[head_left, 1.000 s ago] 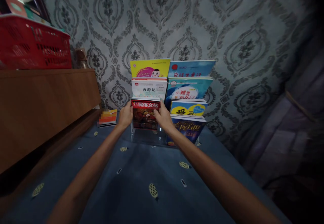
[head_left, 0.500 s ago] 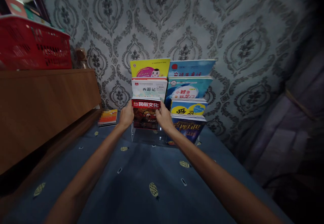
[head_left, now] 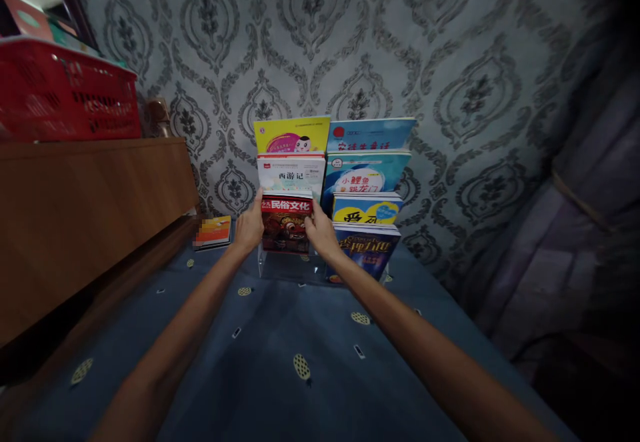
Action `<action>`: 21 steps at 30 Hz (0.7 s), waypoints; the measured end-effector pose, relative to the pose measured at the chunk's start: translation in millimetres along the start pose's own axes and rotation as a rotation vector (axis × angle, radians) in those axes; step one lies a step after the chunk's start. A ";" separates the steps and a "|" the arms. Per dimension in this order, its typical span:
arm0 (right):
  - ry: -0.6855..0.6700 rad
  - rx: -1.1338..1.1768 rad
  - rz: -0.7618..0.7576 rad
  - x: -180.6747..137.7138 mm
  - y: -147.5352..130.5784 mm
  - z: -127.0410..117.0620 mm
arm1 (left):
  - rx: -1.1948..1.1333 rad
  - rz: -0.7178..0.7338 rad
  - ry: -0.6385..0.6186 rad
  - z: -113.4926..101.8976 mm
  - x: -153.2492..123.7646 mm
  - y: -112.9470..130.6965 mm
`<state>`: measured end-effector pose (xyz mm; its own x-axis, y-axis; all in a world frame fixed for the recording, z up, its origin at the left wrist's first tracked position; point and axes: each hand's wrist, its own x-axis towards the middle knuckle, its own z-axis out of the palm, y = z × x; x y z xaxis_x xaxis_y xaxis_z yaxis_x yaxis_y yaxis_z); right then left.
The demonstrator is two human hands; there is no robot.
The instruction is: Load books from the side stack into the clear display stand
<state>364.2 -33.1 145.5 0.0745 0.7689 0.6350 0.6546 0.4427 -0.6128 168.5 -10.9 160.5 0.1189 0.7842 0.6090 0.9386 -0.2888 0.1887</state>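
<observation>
Between my two hands stands a red-topped book (head_left: 286, 223) with a dark picture on its cover, in the left column of a clear tiered book rack (head_left: 280, 269). My left hand (head_left: 249, 226) is closed on its left edge, and my right hand (head_left: 321, 230) grips its right edge with the thumb on the cover. Behind it rise a pale book (head_left: 291, 175) and a yellow book (head_left: 285, 135). The rack's right column holds a dark blue book (head_left: 363, 252), a yellow-and-blue book (head_left: 367, 210), a teal book (head_left: 370, 170) and a blue book (head_left: 375, 134).
An orange book (head_left: 216, 231) lies on a small stack left of the rack. A wooden cabinet (head_left: 95, 215) bears a red basket (head_left: 70, 92). Blue patterned cloth (head_left: 260, 375) covers the surface under the rack. Patterned wallpaper (head_left: 313, 49) is behind, a curtain (head_left: 545, 249) at right.
The view has shifted slightly, so the rack and its books sit a little further left. Both hands keep hold of the red-topped book, with little other movement.
</observation>
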 end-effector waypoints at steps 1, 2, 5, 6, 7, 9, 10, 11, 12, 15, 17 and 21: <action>0.002 0.004 0.000 -2.8 -0.6 0.0 | -0.009 0.008 -0.009 -2.1 0.3 -0.7; 0.015 0.007 -0.004 -7.2 -1.0 0.2 | -0.023 0.017 -0.018 -3.9 0.4 -2.2; 0.104 -0.009 -0.049 -32.6 -1.4 2.4 | -0.103 0.057 -0.008 -3.2 -3.0 -13.5; 0.127 -0.017 -0.076 -45.7 -1.1 4.0 | -0.137 0.069 0.010 0.1 -6.7 -20.0; 0.129 -0.021 -0.104 -60.8 -0.4 6.3 | -0.164 0.072 0.022 5.2 -12.2 -28.0; 0.059 -0.004 -0.150 -95.6 2.5 12.9 | -0.170 0.040 -0.011 19.5 -28.8 -47.6; -0.003 0.010 -0.154 -114.2 4.9 17.1 | -0.134 0.002 -0.082 27.7 -39.5 -58.8; -0.080 0.024 -0.147 -132.7 7.8 21.6 | -0.066 -0.040 -0.180 35.8 -51.1 -70.6; -0.174 0.037 -0.136 -150.5 11.0 26.2 | -0.032 -0.070 -0.232 43.1 -62.8 -82.7; -0.387 0.043 -0.055 -194.7 20.9 38.6 | 0.056 -0.162 -0.312 56.8 -90.4 -119.3; -0.451 0.035 -0.023 -213.5 26.0 43.9 | 0.120 -0.227 -0.325 58.8 -97.1 -142.9; -0.481 0.032 -0.045 -226.8 31.5 46.7 | 0.227 -0.297 -0.343 59.1 -83.8 -183.7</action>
<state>332.8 -172.0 -39.7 -0.3149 0.8714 0.3761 0.6254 0.4886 -0.6084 5.2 8.9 29.2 -0.0996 0.9607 0.2590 0.9903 0.0703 0.1202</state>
